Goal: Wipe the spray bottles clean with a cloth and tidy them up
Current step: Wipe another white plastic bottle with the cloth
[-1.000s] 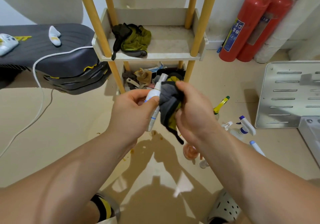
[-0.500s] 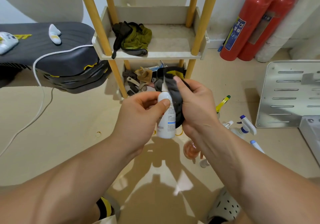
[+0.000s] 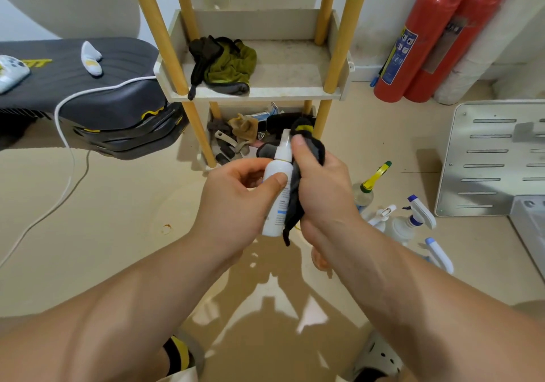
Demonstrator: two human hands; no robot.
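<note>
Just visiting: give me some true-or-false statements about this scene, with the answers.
1. The left hand holds a white spray bottle. True.
2. The right hand grips a dark cloth against that bottle. True.
3. The upper tier is bare. False: a cloth bundle lies on that shelf.
4. Every remaining bottle is shelved. False: other spray bottles are on the floor.
5. Two fire extinguishers stand by the wall. True.

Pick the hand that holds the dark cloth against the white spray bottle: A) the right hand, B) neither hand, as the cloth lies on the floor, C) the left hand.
A: the right hand grips the dark cloth and presses it to the white spray bottle, which the left hand holds.
</note>
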